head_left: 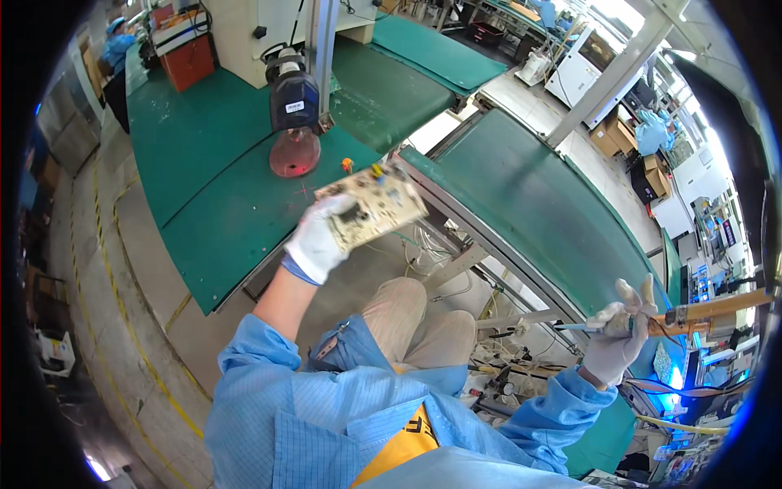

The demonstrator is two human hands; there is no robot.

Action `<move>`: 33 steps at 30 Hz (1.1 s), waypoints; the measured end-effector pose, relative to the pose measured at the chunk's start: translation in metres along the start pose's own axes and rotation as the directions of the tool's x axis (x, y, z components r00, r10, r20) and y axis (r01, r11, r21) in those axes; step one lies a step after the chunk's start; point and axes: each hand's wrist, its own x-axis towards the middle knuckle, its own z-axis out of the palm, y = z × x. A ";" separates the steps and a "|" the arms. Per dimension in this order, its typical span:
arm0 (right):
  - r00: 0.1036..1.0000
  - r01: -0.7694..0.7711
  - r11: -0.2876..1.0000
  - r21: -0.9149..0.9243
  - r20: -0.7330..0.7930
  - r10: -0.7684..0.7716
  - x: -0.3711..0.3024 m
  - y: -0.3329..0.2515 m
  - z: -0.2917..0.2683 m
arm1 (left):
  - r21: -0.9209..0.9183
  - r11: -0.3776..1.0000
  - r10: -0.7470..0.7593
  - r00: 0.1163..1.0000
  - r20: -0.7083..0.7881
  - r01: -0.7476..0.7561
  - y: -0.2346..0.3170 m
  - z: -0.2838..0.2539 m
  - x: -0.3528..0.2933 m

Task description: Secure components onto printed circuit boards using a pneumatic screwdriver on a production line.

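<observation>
My left hand (319,238), in a white glove, grips a tan circuit board (383,205) by its left edge. The board is tilted over the gap between the green bench and the conveyor, with small parts on its face. Off to the right, my gloved right hand (617,342) is closed around a thin pale-blue rod-like tool (580,328); two of its fingers point up. Beside that hand runs a tan bar (717,308), and I cannot tell whether they touch. An orange part (348,165) shows at the board's far edge.
A black device with a rounded, red-lit end (296,151) hangs on a metal post over the green bench (212,196). A green conveyor belt (529,196) with a metal rail runs to the right. Cables (432,253) hang below it. A person (120,49) is far left.
</observation>
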 end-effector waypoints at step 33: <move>0.997 0.002 0.908 0.420 0.069 -0.034 0.054 0.064 0.049 | 0.416 0.840 -0.486 0.825 0.288 0.350 -0.152 0.104 0.011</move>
